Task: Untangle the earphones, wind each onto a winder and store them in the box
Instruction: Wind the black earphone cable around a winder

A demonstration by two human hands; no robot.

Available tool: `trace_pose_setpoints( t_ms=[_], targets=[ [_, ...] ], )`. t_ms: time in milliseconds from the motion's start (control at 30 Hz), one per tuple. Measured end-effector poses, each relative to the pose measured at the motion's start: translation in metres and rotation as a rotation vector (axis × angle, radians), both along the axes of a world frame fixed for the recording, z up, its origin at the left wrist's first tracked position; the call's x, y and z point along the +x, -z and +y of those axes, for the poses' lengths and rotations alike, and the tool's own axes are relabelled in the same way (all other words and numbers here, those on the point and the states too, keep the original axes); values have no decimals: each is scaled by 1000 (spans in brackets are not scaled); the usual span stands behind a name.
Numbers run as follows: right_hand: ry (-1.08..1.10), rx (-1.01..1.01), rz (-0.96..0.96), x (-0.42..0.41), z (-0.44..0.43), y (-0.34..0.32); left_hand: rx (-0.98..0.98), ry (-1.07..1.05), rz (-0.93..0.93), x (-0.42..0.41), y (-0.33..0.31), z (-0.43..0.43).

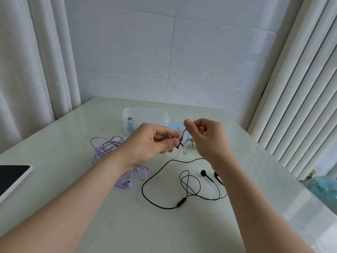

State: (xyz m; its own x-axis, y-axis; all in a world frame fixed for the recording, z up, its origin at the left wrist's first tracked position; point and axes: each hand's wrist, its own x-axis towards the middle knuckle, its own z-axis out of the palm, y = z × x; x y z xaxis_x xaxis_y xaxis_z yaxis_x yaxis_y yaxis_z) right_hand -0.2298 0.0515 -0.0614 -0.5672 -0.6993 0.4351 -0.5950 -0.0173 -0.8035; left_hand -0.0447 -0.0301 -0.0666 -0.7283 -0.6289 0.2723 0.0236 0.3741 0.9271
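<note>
Pinching the black earphone cord, left hand and right hand half hide the white winder.

Probably a home: curtains, tiled wall, fan.

Bright soft daylight, faint shadows, wide-angle edge distortion.

Glossy table, translucent plastic box, cloth curtains
</note>
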Motion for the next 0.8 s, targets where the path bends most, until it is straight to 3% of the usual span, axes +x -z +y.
trace_pose_setpoints(
  t_ms=[167,267,367,567,633,800],
  targets=[
    [-11,106,-26,6,-1,0,140,-43,175,-1,-2,-1],
    [-133,205,14,12,7,-4,206,-93,245,-1,-4,0],
    [-325,355,62,24,14,-8,190,-225,305,-1,-4,-1],
    [-507,420,17,32,18,-16,147,-386,326,-2,-1,-1],
    [-556,393,28,35,20,-17,124,-408,296,-2,0,-3],
    [-391,25,-51,29,16,-22,70,-283,180,3,3,-12]
  ],
)
